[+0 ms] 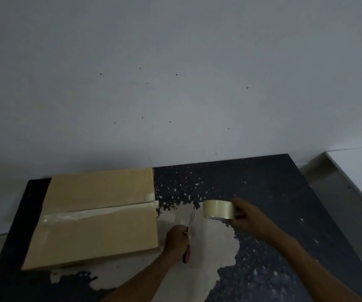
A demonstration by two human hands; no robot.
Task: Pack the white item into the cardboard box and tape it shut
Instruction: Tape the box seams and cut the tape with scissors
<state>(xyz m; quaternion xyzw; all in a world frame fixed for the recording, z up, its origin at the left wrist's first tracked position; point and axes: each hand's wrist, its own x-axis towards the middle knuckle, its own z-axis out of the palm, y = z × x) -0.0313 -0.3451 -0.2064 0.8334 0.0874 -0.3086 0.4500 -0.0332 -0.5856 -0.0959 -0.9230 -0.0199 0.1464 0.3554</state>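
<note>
The fingers of the left hand (176,240) are curled round the pink and black handle of a pair of scissors (188,238). The pale blades point up and away, toward the back edge of the table, and it is too blurred to tell whether they are parted. The fingers and thumb of the right hand (248,216) are clamped on a roll of clear tape (218,209). The roll is held on its side above the table, with its round face turned toward the person's left. It hangs just right of the scissor tips.

The cardboard box (101,214) is plain tan, wide and flat, with both top flaps folded down. A glossy strip of tape (92,214) runs along the seam between them, from the box's left edge to its right edge. With the flaps closed, whatever is inside is hidden. The box lies on the left half of the table (263,188), its far side at the back edge. Its right side is just left of the left hand, and well apart from the right hand.

The table is dark, and its surface is worn to pale patches under and between the hands. Behind it rises a grey-white wall (175,83) dotted with small dark holes. A white ledge (361,166) stands beyond the table's right edge.
</note>
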